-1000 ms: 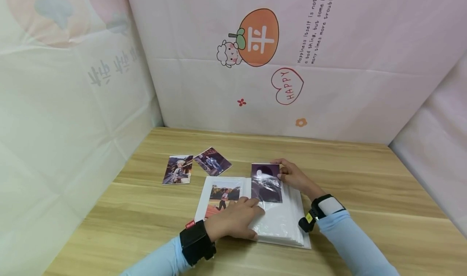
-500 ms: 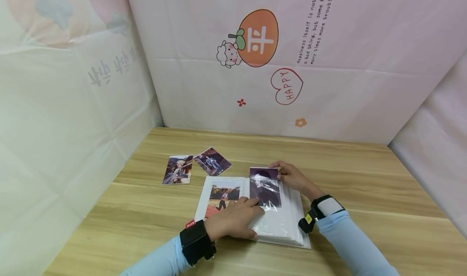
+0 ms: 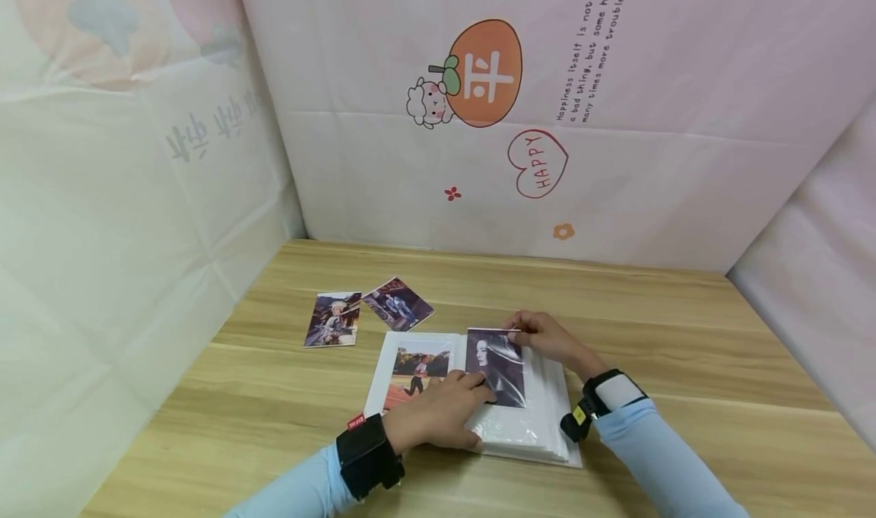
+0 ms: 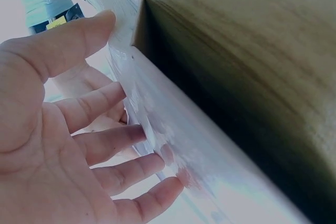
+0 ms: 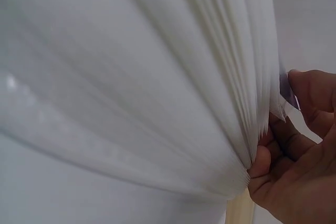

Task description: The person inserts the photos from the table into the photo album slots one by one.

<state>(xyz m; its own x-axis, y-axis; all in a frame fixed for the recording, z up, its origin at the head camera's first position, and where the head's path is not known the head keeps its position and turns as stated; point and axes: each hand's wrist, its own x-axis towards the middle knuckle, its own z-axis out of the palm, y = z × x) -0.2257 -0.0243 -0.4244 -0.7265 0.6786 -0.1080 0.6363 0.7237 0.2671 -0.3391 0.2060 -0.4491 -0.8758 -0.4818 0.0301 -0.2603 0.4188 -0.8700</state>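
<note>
The dark portrait (image 3: pixel 504 381) lay mostly beneath clear film (image 3: pixel 516 430) on the right page of the album (image 3: pixel 550 400); insertion appeared nearly complete. The right hand (image 3: pixel 550 341) pinched its upper edge; the left hand (image 3: pixel 445 410) rested across the album, fingers apart, overlapping the portrait's lower corner. Finishing seemingly required a straight, gentle push, with snagging film the likely hindrance. A loose upright print (image 3: pixel 333 320) and a tilted print (image 3: pixel 399 303) lay beyond.

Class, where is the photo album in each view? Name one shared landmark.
Head: open photo album, lower centre.
Left wrist: album, slanting from upper left of centre to lower right.
Right wrist: album, pages filling much of the left and centre.
Shared landmark: right hand, partly hidden in the left wrist view.
</note>
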